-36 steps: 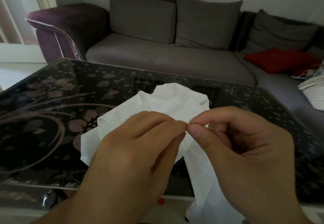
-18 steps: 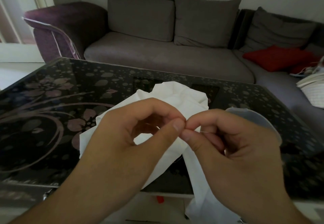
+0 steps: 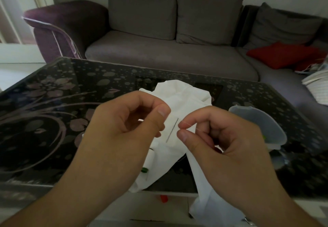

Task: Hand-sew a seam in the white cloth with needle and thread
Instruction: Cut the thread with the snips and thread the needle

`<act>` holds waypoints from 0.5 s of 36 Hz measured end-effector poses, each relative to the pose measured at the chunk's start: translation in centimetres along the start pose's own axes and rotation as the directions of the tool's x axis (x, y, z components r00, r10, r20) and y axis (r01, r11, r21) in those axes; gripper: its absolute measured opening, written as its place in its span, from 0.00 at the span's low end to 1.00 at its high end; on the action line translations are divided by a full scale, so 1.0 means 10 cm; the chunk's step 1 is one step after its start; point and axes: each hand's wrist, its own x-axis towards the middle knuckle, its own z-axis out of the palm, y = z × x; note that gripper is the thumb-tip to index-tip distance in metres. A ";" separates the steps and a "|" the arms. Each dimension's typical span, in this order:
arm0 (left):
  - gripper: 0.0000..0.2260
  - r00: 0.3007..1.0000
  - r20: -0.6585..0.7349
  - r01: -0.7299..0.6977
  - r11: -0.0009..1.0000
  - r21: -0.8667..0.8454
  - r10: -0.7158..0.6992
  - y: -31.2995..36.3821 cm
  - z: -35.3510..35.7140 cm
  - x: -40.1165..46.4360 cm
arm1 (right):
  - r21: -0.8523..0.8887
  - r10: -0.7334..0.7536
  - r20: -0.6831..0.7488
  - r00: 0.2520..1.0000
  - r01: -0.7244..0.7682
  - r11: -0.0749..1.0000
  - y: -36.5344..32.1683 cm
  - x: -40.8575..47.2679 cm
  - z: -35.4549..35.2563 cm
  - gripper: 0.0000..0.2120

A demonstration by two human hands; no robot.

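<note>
Your left hand (image 3: 127, 129) fingers curled, hold unclear; right hand (image 3: 213, 138) pinches thread (image 3: 185, 124). Needle (image 3: 172, 130) hangs beside white cloth (image 3: 184, 98); slack could tangle.

White cloth (image 3: 184, 98) — crumpled; needle (image 3: 172, 130) slanted.

Dim room; daylight enters at ten o'clock, my glossy black floral glass table (image 3: 53, 102) glares softly, edges bow and blur.

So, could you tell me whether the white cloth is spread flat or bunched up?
Bunched up: the white cloth lies crumpled in folds on the table, one end hanging over the near edge below the right hand.
</note>
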 end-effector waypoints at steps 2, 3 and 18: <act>0.06 1.000 0.002 0.013 1.000 0.000 -0.013 -0.01 0.00 0.00 | 0.002 0.013 0.012 1.000 -0.013 1.000 0.01 0.01 0.00 0.04; 0.06 1.000 0.005 0.017 1.000 0.005 -0.017 -0.01 0.00 0.00 | 0.007 0.019 0.023 1.000 -0.019 1.000 0.01 0.01 0.00 0.04; 0.07 0.997 0.071 -0.003 0.995 0.096 -0.004 -0.06 0.00 -0.02 | 0.057 -0.026 0.059 0.998 0.023 0.998 0.03 0.04 0.03 0.03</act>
